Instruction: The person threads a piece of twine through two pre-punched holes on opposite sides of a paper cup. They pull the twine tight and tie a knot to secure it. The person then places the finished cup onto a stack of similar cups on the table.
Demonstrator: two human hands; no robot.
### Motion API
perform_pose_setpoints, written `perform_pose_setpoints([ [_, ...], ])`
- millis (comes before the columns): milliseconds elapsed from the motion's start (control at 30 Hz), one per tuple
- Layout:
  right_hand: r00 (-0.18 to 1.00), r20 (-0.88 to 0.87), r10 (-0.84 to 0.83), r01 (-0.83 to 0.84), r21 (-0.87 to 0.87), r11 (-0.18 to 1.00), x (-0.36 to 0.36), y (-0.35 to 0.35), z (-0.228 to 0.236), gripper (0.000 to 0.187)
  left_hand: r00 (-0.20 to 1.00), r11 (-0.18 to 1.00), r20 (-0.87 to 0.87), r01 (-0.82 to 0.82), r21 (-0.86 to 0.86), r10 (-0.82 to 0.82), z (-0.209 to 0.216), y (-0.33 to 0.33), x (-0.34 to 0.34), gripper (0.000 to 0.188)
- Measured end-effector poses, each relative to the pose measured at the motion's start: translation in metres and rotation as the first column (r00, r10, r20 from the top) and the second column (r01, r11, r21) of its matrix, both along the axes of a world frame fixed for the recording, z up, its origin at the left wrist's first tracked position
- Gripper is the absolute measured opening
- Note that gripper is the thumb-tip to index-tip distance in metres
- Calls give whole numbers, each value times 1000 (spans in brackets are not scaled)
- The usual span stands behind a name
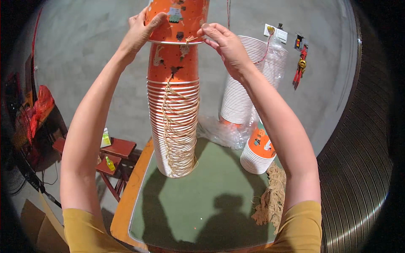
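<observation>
A tall stack of nested orange paper buckets with white rims (155, 122) rises from the green tabletop in front of me. Looped tan cord (173, 143) hangs in tangled strands down its near side. At the top, my left hand (138, 36) is wrapped round the left side of the upper orange bucket (162, 25), thumb across its front. A small knot of cord (192, 39) sits at this bucket's rim. Beside it, my right hand (225, 45) pinches at the cord with thumb and forefinger; the exact grip is partly hidden.
Behind my right forearm stand a tall white-rimmed stack in clear plastic (240, 97) and a shorter bucket stack (257, 162). A tan cord bundle (272, 194) lies at the green-topped table's (194, 215) right edge. A red wooden stool (120, 145) stands left; a ribbed dark surface (358, 181) curves right.
</observation>
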State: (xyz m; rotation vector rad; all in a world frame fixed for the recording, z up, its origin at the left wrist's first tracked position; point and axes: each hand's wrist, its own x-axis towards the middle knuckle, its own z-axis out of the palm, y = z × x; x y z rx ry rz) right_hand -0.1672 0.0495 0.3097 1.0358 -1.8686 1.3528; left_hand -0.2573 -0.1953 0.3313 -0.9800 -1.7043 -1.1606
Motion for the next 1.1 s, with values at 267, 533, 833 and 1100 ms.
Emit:
perform_pose_setpoints([
  [267, 967, -203, -153, 172, 79, 982, -25, -10, -2, 23, 974, 979, 195, 76, 187, -113, -25, 14, -21, 99],
  [533, 881, -332, -338, 392, 111, 913, -45, -9, -23, 27, 916, 953, 296, 211, 216, -270, -46, 17, -52, 108],
  [833, 901, -300, -313, 373, 171, 912, -40, -4, -41, 27, 880, 931, 324, 279, 236, -346, -69, 21, -49, 110],
  [1100, 896, -278, -346, 409, 211, 888, -35, -6, -59, 25, 882, 923, 298, 299, 241, -364, -88, 19, -44, 103],
])
